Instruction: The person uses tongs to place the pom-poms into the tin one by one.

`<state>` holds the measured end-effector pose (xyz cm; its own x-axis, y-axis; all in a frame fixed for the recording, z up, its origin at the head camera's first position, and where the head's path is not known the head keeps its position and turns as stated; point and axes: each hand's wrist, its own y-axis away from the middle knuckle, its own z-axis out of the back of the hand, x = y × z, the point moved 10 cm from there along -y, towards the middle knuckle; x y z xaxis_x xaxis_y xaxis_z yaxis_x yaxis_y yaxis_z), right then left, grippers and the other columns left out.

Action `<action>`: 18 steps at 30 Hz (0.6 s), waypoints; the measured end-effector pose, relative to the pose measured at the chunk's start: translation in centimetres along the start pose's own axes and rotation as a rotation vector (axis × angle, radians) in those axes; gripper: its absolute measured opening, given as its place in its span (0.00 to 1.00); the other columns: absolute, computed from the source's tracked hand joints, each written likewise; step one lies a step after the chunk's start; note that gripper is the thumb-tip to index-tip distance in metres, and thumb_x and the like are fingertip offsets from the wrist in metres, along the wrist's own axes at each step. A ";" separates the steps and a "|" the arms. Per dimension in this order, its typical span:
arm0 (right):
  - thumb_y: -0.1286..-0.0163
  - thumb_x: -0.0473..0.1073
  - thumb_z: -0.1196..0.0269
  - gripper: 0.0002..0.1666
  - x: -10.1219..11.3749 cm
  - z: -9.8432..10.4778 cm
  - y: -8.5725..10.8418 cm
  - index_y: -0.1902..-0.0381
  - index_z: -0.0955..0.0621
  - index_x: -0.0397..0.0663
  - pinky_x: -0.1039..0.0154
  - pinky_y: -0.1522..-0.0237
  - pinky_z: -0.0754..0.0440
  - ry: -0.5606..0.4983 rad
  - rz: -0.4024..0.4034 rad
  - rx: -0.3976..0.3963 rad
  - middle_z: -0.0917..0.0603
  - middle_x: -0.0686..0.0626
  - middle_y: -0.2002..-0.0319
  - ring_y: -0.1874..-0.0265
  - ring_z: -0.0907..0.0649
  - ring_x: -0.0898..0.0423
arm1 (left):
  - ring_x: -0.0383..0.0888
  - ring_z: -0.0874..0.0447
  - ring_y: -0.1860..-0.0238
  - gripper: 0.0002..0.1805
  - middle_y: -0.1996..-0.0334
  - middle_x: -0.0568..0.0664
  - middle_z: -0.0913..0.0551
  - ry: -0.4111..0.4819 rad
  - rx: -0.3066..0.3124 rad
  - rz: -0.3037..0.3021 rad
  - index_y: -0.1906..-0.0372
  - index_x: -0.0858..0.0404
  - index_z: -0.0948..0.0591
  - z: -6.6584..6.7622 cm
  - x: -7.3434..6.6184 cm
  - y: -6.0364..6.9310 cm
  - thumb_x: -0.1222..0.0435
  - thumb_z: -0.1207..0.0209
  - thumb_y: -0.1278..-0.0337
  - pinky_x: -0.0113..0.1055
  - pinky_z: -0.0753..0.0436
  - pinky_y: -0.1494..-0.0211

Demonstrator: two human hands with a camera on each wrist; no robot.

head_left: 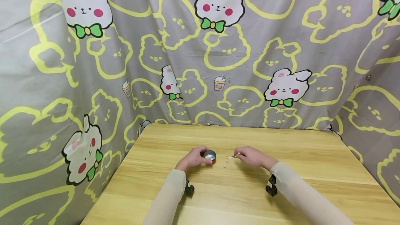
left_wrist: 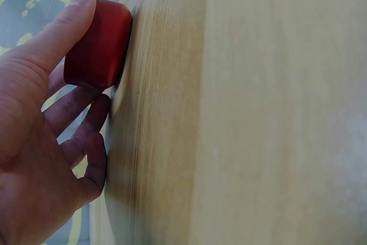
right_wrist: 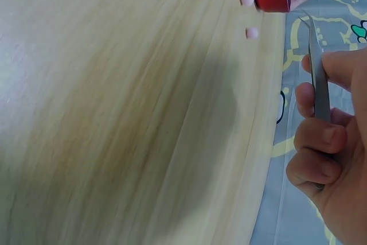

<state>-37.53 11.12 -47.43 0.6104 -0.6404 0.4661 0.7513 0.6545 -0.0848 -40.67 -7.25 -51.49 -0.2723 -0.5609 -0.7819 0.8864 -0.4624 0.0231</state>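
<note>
My left hand (head_left: 195,157) holds a small round red tin (left_wrist: 100,44) on the table, thumb on one side and fingers on the other. Seen from the head, the tin's top is shiny and silvery; whether that is a lid or the inside I cannot tell. To its right, my right hand (head_left: 252,156) grips metal tweezers (right_wrist: 320,81), their slim tips slightly apart and pointing toward the tin. Nothing shows between the tips. Two small pale pink balls, a nearer one (head_left: 224,166) and a farther one (head_left: 227,160), lie between the hands.
A wooden table (head_left: 225,197) spreads under both hands. Behind it and along the sides hangs a grey curtain (head_left: 200,55) with cartoon animals. Each wrist wears a small black camera, one on the left (head_left: 189,188) and one on the right (head_left: 271,185).
</note>
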 end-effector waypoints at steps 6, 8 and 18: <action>0.26 0.40 0.49 0.09 -0.4 0.0 0.3 0.58 0.21 0.52 0.57 0.65 0.26 -0.008 -0.001 -0.004 0.18 0.49 0.62 0.69 0.25 0.60 | 0.41 0.24 0.56 0.24 0.58 0.42 0.20 -0.007 0.000 0.001 0.48 0.55 0.21 0.1 0.0 -0.1 0.58 0.29 0.53 0.39 0.26 0.51; 0.26 0.40 0.49 0.08 -0.5 -0.2 0.3 0.58 0.21 0.51 0.57 0.65 0.26 -0.005 0.000 -0.004 0.19 0.50 0.63 0.69 0.24 0.60 | 0.40 0.24 0.56 0.24 0.58 0.42 0.21 -0.011 0.001 0.002 0.48 0.55 0.21 0.0 0.1 -0.1 0.58 0.29 0.53 0.39 0.26 0.51; 0.27 0.39 0.48 0.09 -1.3 -1.2 0.0 0.58 0.20 0.50 0.52 0.59 0.24 0.035 -0.023 -0.012 0.18 0.52 0.61 0.62 0.20 0.54 | 0.43 0.24 0.55 0.24 0.58 0.44 0.20 -0.023 -0.001 -0.014 0.49 0.57 0.21 0.1 -0.3 0.1 0.58 0.29 0.53 0.40 0.26 0.51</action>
<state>-38.06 11.49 -49.09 0.6009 -0.6694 0.4368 0.7683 0.6345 -0.0845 -40.57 -7.16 -51.17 -0.2929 -0.5699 -0.7678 0.8827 -0.4698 0.0120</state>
